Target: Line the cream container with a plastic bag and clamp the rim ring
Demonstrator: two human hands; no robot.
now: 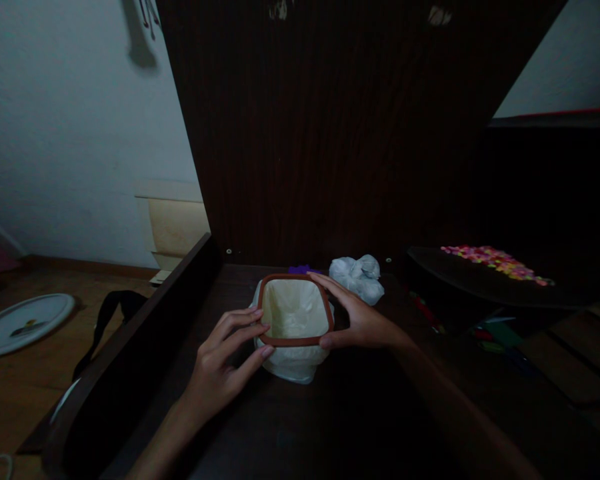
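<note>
Plainly mouth-up, long axis unclear: lined bin [295,361], left fingers [243,330] and right fingers [337,339] apart on its rim [300,342].

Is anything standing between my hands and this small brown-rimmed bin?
Nothing visible does: your left hand and right hand both touch the brown rim of the bin. The white plastic bag sits behind it, to the right.
</note>
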